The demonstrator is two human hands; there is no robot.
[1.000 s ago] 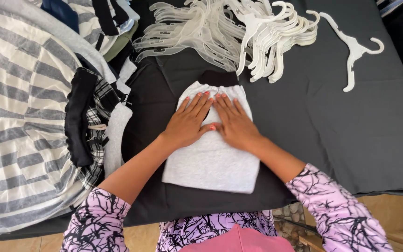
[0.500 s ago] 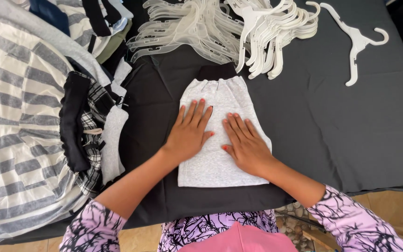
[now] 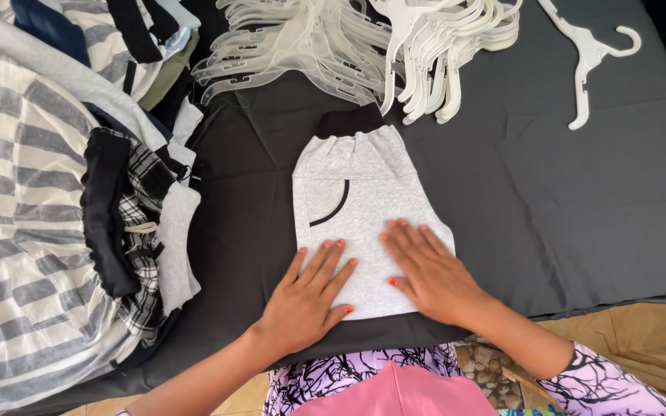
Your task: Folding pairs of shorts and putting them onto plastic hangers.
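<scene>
On the dark cloth [image 3: 564, 200], left hand [image 3: 306, 296] and right hand [image 3: 429, 273] press flat-fingered on folded grey shorts [image 3: 356, 200].

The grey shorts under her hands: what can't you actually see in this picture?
Head view only:
- Lower part of the grey shorts: covered by the left hand and right hand.
- Pile of clothes: cut off by the left edge.
- Heap of hangers: cut off by the top edge, too tangled to count.
</scene>
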